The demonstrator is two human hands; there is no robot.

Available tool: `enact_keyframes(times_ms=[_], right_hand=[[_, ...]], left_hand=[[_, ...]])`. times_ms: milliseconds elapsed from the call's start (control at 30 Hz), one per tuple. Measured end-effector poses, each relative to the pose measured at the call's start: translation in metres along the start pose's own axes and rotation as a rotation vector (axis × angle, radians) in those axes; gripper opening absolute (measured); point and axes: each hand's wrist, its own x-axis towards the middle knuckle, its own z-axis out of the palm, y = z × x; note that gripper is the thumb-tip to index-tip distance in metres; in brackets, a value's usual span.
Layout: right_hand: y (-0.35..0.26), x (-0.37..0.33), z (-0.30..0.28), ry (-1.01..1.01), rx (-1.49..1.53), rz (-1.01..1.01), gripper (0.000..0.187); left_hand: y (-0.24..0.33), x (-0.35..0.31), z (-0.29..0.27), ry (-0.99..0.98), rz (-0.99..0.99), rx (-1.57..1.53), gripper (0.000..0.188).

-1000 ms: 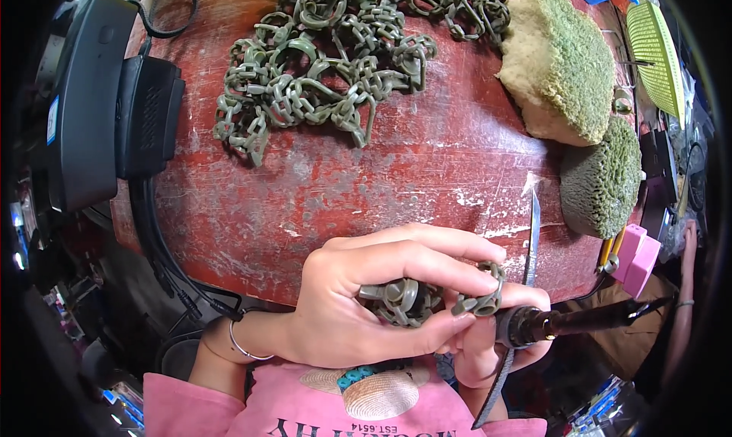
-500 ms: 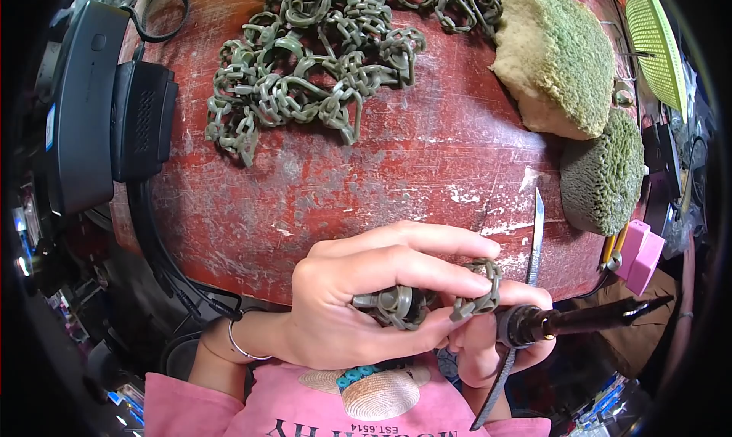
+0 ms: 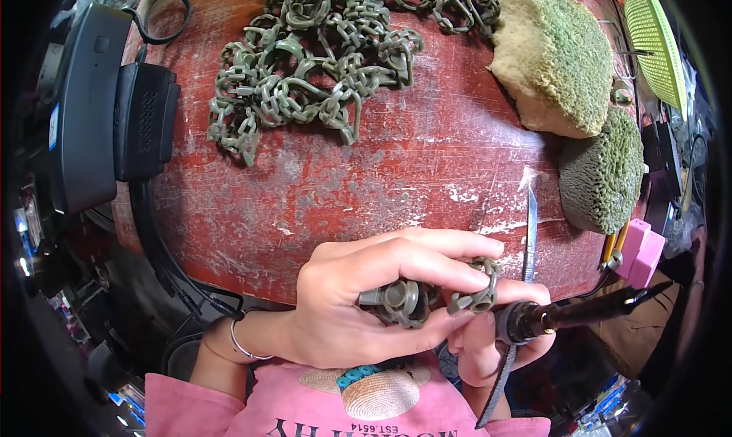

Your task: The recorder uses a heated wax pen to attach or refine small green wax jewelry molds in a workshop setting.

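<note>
My left hand [image 3: 358,303] curls around a piece of dark green chain [image 3: 406,301] with rings. One link [image 3: 482,288] sticks out at its fingertips. My right hand [image 3: 488,345], partly hidden behind the left fingers, is closed around a thin metal file [image 3: 531,242]; the pointed end lies towards the tabletop and the dark lower end hangs below the hand. Against the right fingers sits a dark rod [image 3: 579,313] with a round near end and a tapered tip pointing right. Whether my fingers grip this rod is unclear.
A heap of green chains [image 3: 305,78] lies on the worn red table [image 3: 343,193]. Two rough foam blocks, one large [image 3: 553,59] and one smaller [image 3: 602,174], stand at the right. Beyond them are a green basket [image 3: 656,52] and a pink block [image 3: 644,254]. Black devices [image 3: 145,120] edge the left.
The chain piece has turned slightly in my left hand, and its fingers have shifted a little. The file's tip has moved slightly left and up. The chain heap stays put.
</note>
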Motion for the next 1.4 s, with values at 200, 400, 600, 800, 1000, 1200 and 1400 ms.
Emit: enact_keyframes(times_ms=[200, 400, 600, 800, 1000, 1200, 1400], right_hand=[[0.007, -0.006, 0.004, 0.083, -0.056, -0.009, 0.025], [0.005, -0.013, -0.023, 0.149, -0.292, -0.034, 0.03], [0.007, -0.02, -0.042, 0.123, -0.468, -0.128, 0.03], [0.003, -0.022, -0.047, 0.014, -0.844, -0.183, 0.031], [0.006, -0.026, -0.057, 0.015, -0.91, -0.254, 0.035], [-0.003, -0.021, -0.049, 0.033, -0.951, -0.173, 0.031], [-0.004, -0.019, -0.051, 0.002, -0.94, -0.162, 0.03]], left_hand=[[-0.003, -0.002, -0.002, -0.009, 0.034, 0.04, 0.029], [0.002, -0.004, 0.001, 0.04, 0.051, 0.103, 0.034], [0.003, -0.004, 0.003, 0.068, 0.077, 0.153, 0.036], [0.001, -0.005, 0.001, 0.059, 0.087, 0.178, 0.038], [0.004, -0.005, 0.001, 0.032, 0.113, 0.261, 0.04], [0.006, -0.005, 0.002, 0.028, 0.128, 0.334, 0.039], [0.005, -0.006, 0.003, 0.041, 0.143, 0.355, 0.039]])
